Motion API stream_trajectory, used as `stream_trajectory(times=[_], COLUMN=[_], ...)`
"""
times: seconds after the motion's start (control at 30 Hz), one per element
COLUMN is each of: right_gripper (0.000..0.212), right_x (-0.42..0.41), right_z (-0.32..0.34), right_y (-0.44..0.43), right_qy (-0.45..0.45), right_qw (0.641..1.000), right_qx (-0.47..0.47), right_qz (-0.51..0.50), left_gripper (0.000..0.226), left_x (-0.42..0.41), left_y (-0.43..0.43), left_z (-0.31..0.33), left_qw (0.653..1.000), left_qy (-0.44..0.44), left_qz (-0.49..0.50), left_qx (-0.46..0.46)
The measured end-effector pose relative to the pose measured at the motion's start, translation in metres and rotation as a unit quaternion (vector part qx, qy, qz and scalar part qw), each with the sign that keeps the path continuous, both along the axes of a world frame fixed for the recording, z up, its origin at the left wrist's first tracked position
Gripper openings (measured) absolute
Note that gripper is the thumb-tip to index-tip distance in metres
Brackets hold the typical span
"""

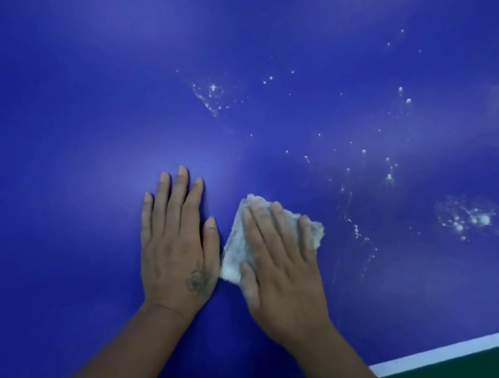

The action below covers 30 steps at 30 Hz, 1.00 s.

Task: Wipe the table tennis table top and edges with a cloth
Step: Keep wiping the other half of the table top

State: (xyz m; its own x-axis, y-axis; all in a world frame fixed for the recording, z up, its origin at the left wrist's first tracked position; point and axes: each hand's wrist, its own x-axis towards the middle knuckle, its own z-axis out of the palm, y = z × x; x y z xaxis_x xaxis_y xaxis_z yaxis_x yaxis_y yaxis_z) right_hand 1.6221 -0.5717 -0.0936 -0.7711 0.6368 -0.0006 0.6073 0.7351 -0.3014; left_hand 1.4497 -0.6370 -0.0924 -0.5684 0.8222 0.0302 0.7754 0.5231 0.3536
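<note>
Grey cloth (240,246), soft, limp: right hand (282,280) flat, pressing it down near tabletop (59,91) right edge; left hand (178,243) flat, empty. Best held under spread palm.

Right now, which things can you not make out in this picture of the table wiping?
- Most of the cloth: covered by the right hand, head view.
- The table top beyond the frame: cut off on three sides; no net visible.
- The white spots: too small and blurred to identify.
- The table's edge face below the white line: hidden by viewing angle.
</note>
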Motion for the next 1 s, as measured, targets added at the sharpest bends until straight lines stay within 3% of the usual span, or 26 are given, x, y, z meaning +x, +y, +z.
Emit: stream_trajectory(times=[0.07, 0.23, 0.33, 0.43, 0.6, 0.7, 0.8, 0.9, 1.0], right_gripper=[0.068, 0.068, 0.070, 0.071, 0.070, 0.069, 0.069, 0.065, 0.069], right_x=[-0.005, -0.047, -0.055, -0.056, -0.096, -0.098, -0.101, -0.130, -0.159], right_z=[0.001, 0.005, 0.001, 0.003, 0.005, -0.001, 0.000, -0.002, 0.001], right_y=[0.025, 0.056, 0.007, 0.030, 0.065, 0.019, 0.039, 0.095, 0.120], right_qy=[-0.010, -0.020, -0.008, 0.000, -0.004, 0.012, 0.014, 0.027, -0.004], right_qw=[1.000, 0.984, 0.999, 0.998, 0.990, 1.000, 0.993, 0.997, 0.994], right_qx=[0.022, 0.012, 0.009, 0.032, 0.010, 0.006, 0.028, 0.069, 0.033], right_qz=[-0.008, -0.177, -0.043, 0.054, -0.141, 0.011, 0.118, 0.036, -0.100], left_gripper=[0.058, 0.059, 0.060, 0.068, 0.072, 0.070, 0.065, 0.064, 0.063], left_x=[-0.010, -0.066, -0.102, -0.125, -0.132, -0.135, -0.154, -0.175, -0.177], left_y=[-0.001, 0.010, 0.020, 0.024, 0.026, 0.030, 0.041, 0.048, 0.049], left_z=[0.001, 0.006, 0.005, 0.003, 0.002, 0.003, 0.004, 0.005, 0.005], left_qw=[1.000, 1.000, 0.999, 0.998, 0.997, 0.997, 0.997, 0.996, 0.996], left_qy=[-0.011, 0.013, 0.049, 0.062, 0.070, 0.072, 0.076, 0.085, 0.082], left_qz=[-0.009, 0.012, 0.004, 0.012, 0.011, 0.011, 0.008, 0.027, 0.046], left_qx=[0.018, 0.023, 0.016, -0.021, -0.031, -0.017, -0.007, -0.010, -0.012])
